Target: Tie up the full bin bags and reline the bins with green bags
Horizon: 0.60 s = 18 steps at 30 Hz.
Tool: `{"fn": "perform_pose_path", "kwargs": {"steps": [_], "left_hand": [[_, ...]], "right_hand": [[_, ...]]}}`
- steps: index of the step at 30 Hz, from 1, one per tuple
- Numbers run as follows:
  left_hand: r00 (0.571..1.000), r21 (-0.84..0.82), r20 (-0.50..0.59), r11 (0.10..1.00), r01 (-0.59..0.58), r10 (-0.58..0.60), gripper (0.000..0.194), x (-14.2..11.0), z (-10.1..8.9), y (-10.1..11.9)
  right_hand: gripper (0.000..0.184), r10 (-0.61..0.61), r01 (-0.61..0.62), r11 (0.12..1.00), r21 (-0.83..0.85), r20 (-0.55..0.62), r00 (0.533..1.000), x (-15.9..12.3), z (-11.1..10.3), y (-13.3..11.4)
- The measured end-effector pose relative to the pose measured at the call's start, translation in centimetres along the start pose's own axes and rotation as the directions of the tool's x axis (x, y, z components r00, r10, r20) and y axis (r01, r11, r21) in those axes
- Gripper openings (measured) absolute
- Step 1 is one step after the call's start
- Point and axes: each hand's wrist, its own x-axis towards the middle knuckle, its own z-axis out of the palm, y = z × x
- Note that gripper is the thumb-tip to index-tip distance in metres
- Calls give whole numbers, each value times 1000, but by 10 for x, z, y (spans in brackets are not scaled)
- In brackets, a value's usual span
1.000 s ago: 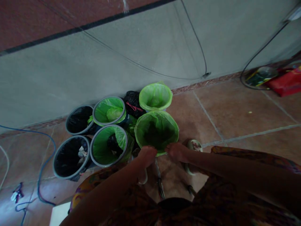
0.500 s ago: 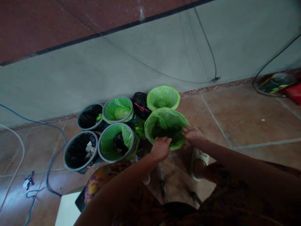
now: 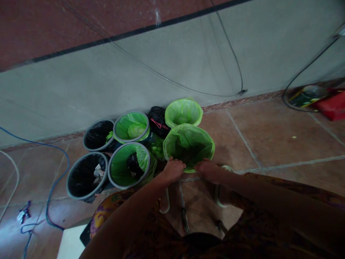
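A trash can lined with a green plastic bag [image 3: 185, 138] stands upright in front of me. The bag is folded outward over its rim and its inside is dark. My left hand [image 3: 174, 169] is closed on the bag at the near-left part of that rim. On the near-right part, my right hand [image 3: 207, 169] is closed on the same bag, its fingertips partly hidden. Just behind stands another can with a light green bag [image 3: 183, 111] over its rim.
Left stand two grey-rimmed cans with green bags [image 3: 129, 126] [image 3: 115, 169] and two with black bags [image 3: 98, 135] [image 3: 83, 176]. A tied black bag [image 3: 158, 120] sits between the groups. A blue cable [image 3: 58, 180] crosses the floor; a red object [image 3: 332, 104] lies far right.
My right hand has moved left and nearer along the rim, and my left hand has shifted slightly left. The two hands are closer together on the near edge.
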Motion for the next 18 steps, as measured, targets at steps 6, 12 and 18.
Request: {"fn": "perform_pose_path", "kwargs": {"steps": [6,12,18], "left_hand": [[998,-22,9,998,57,-57,26,2,3,-11],[979,-95,-125,984,148,-160,28,-6,-14,-5],[850,-514,174,690,508,-496,17,-25,-11,-1]], "right_hand": [[24,21,-17,990,139,-28,999,-2,2,7],[26,15,38,958,283,-184,983,1,-8,-4],[16,60,39,893,448,-203,977,8,-7,-5]]}}
